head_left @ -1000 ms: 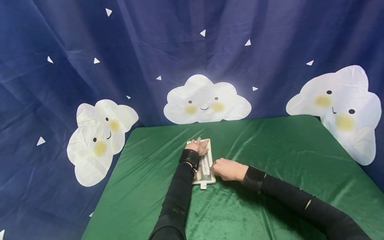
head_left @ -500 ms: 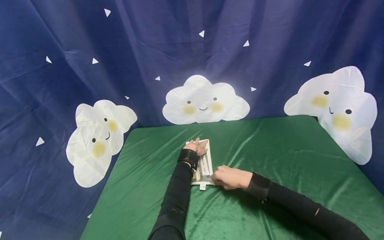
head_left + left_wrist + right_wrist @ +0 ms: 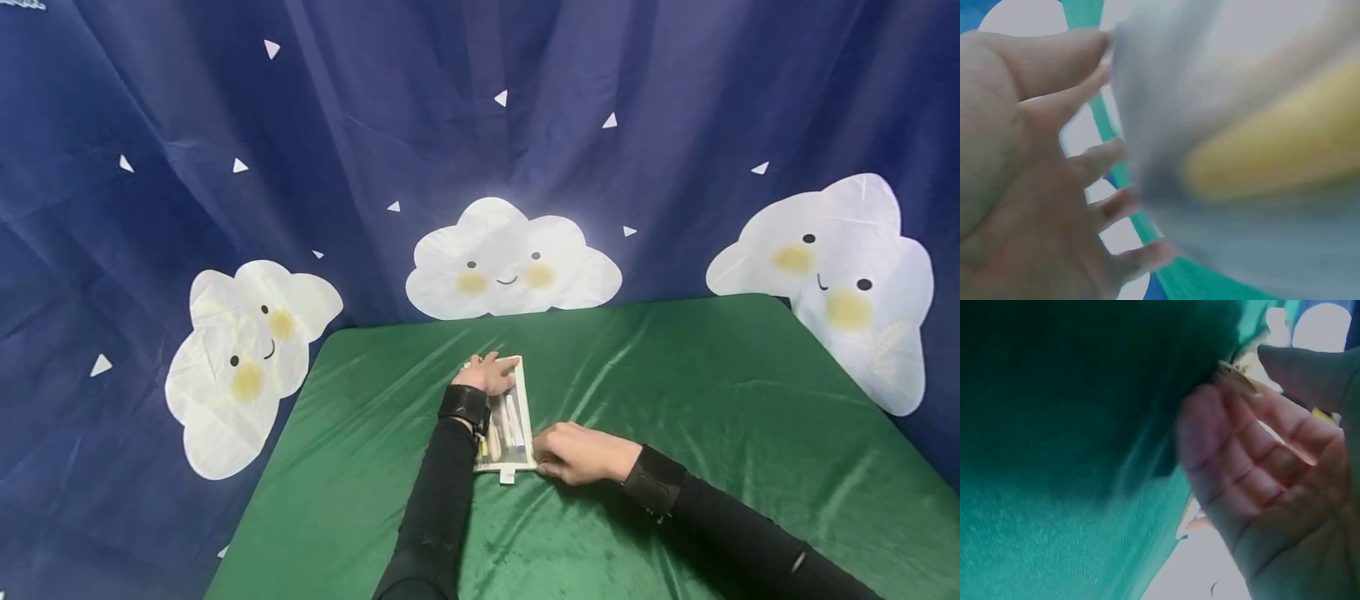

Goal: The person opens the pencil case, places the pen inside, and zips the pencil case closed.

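A see-through pencil case [image 3: 519,467] with white trim and a small tab lies lengthwise on the green cloth, holding several pens [image 3: 513,423]. My left hand [image 3: 487,376] rests on its far end with fingers spread. In the left wrist view, the clear plastic and a blurred yellow thing [image 3: 1272,144] inside fill the right side, with the fingertips at the case's edge. At the near right corner, my right hand [image 3: 576,452] is curled, pinching a small gold-coloured zipper pull [image 3: 1239,379] between thumb and fingers in the right wrist view.
Green cloth [image 3: 637,383] covers the table under the case. Behind it hangs a dark blue curtain [image 3: 360,100] with white triangles and smiling clouds [image 3: 517,287]. Black sleeves and wrist bands cover both forearms.
My right hand has slid along the case's right edge towards me, down to the near corner. The left hand has stayed on the far end. The head view has tilted slightly up.
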`<state>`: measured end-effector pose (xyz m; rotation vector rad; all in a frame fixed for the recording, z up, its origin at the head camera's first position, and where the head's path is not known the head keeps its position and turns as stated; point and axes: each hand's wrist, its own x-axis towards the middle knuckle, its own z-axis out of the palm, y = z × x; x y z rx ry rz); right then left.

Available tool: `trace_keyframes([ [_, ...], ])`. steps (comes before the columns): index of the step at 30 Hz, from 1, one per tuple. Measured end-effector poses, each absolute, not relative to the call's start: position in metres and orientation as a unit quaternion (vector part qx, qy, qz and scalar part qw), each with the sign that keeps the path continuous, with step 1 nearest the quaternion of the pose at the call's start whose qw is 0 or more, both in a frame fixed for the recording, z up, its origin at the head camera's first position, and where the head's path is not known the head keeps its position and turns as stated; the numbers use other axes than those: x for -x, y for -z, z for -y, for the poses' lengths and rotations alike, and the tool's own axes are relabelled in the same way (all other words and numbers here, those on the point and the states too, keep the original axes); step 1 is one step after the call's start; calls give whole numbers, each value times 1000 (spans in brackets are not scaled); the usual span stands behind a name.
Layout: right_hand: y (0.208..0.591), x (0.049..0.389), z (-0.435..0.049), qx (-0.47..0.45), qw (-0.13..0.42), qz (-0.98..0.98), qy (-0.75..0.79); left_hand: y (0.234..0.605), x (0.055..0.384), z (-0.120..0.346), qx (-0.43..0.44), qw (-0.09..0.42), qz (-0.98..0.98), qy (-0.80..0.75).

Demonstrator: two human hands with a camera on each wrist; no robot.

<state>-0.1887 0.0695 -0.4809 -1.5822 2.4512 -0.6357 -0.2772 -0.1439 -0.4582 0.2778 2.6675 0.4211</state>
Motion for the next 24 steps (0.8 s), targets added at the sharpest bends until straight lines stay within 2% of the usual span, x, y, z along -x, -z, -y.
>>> trace_keyframes([
  [2, 480, 188, -74, 501, 91, -829, 231, 465, 274, 146, -107, 173, -963, -177],
  [4, 478, 186, -80, 472, 82, -842, 248, 472, 270, 149, -106, 124, -964, -210],
  [9, 477, 179, -112, 392, 10, -871, 296, 471, 253, 168, -76, 8, -966, -247],
  [14, 461, 169, -164, 276, -18, -911, 305, 440, 224, 222, 4, -89, -967, -240],
  [18, 428, 166, -222, 183, -28, -942, 282, 398, 199, 257, 67, -205, -944, -249],
  [21, 395, 166, -256, 134, -89, -949, 271, 364, 178, 261, 91, -304, -913, -255],
  [24, 359, 163, -269, 98, -221, -929, 281, 332, 158, 246, 90, -389, -883, -246],
])
